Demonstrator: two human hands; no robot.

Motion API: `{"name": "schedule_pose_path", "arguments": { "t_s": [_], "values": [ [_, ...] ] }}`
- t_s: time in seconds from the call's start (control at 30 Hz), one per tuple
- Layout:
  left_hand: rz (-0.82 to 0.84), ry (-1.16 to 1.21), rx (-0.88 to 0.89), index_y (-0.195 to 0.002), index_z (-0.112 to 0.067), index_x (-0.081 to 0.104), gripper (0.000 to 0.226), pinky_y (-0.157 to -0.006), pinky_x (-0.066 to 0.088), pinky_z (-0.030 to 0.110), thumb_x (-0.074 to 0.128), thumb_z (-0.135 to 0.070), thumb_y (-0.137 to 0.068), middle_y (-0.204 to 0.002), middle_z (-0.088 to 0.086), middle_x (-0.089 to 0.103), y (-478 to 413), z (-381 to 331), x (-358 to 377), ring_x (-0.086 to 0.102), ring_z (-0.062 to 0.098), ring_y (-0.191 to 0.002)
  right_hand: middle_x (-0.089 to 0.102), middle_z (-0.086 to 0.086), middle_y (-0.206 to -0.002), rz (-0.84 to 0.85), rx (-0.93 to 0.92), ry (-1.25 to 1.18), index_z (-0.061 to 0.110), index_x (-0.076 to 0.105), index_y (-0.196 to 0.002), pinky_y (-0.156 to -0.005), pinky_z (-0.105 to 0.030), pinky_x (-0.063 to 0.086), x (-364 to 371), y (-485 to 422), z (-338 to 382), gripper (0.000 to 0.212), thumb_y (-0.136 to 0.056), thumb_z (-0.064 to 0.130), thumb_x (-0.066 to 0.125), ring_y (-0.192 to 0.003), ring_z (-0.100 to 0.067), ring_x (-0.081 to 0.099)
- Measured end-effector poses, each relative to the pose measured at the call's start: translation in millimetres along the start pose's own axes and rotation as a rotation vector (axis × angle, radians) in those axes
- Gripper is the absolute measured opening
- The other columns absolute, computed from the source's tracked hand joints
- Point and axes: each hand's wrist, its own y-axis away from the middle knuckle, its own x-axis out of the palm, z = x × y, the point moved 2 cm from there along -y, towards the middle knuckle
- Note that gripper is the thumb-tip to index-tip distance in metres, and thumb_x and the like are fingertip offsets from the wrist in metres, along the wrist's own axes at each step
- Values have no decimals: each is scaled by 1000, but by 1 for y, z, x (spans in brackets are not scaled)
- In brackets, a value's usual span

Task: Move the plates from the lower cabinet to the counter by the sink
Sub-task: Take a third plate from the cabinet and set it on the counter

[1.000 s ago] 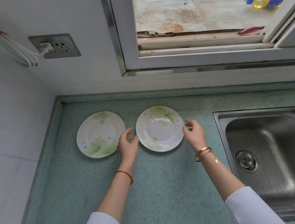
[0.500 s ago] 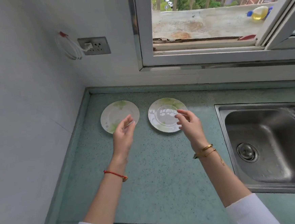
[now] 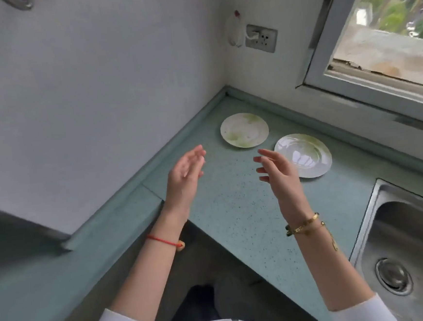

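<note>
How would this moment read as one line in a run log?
left plate, right plate: on counter beside sink | left hand: open, empty | right hand: open, empty

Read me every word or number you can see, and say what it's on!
None can be read.
Two round white plates with green leaves, left plate and right plate: pictures only, no writing.
Grey wall socket: no lettering shows.
Gold bracelet: too small to tell.
</note>
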Motion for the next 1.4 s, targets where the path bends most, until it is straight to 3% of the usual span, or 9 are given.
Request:
{"name": "schedule_pose_path", "arguments": {
  "t_s": [0.37, 0.53, 0.77, 0.93, 1.03, 1.17, 1.27, 1.4],
  "values": [
    [-542, 164, 28, -129, -18, 64, 30, -96, 52, 28, 55, -19, -100, -128, -3, 69, 212, 22, -61, 64, 15, -120, 67, -1, -116, 465, -52, 88, 13, 59, -128, -81, -21, 52, 33, 114, -8, 31, -100, 21, 50, -101, -15, 63],
    [-792, 169, 47, -130, -18, 63, 31, -99, 52, 30, 54, -16, -101, -129, -3, 68, 319, 26, -86, 63, 15, -120, 69, -2, -114, 717, -36, 110, 13, 62, -125, -80, -23, 52, 66, 181, -22, 29, -99, 20, 52, -90, -9, 63],
    [-1112, 166, 52, -131, -21, 63, 31, -100, 52, 31, 54, -18, -101, -128, -7, 68, 462, 40, -99, 63, 10, -120, 71, 3, -105, 1049, -21, 144, 15, 65, -120, -78, -20, 51, 108, 299, -37, 26, -97, 21, 54, -89, -6, 64],
    [-1342, 246, 54, -128, -22, 65, 30, -97, 53, 29, 56, -18, -100, -125, -7, 70, 565, 54, -101, 65, 10, -118, 70, -1, -113, 1265, -41, 220, 17, 66, -115, -81, -25, 51, 124, 398, -53, 22, -97, 20, 53, -82, -6, 63],
    [-1437, 275, 51, -126, -23, 65, 28, -94, 53, 26, 55, -17, -100, -125, -7, 70, 623, 62, -99, 65, 10, -118, 69, -3, -119, 1363, -42, 240, 15, 66, -113, -78, -20, 50, 127, 457, -65, 21, -98, 17, 51, -81, -6, 62],
    [-1545, 286, 34, -126, -22, 65, 28, -96, 53, 27, 54, -17, -101, -124, -6, 70, 711, 70, -98, 66, 8, -116, 70, 0, -108, 1466, -35, 257, 12, 64, -122, -72, -14, 51, 122, 545, -84, 27, -99, 16, 50, -81, -4, 62],
    [-1633, 303, 17, -120, -25, 67, 26, -96, 52, 28, 54, -15, -100, -122, -5, 71, 776, 76, -95, 66, 9, -115, 70, 1, -107, 1542, -8, 259, 13, 64, -121, -74, -18, 51, 113, 610, -97, 27, -99, 17, 51, -85, -8, 62],
    [-1742, 318, 3, -127, -19, 64, 29, -99, 52, 30, 53, -13, -101, -124, -2, 70, 854, 86, -90, 65, 12, -117, 70, 4, -102, 1631, 14, 263, 17, 65, -117, -82, -27, 51, 105, 688, -117, 24, -98, 16, 50, -88, -12, 63]
  ]
}}
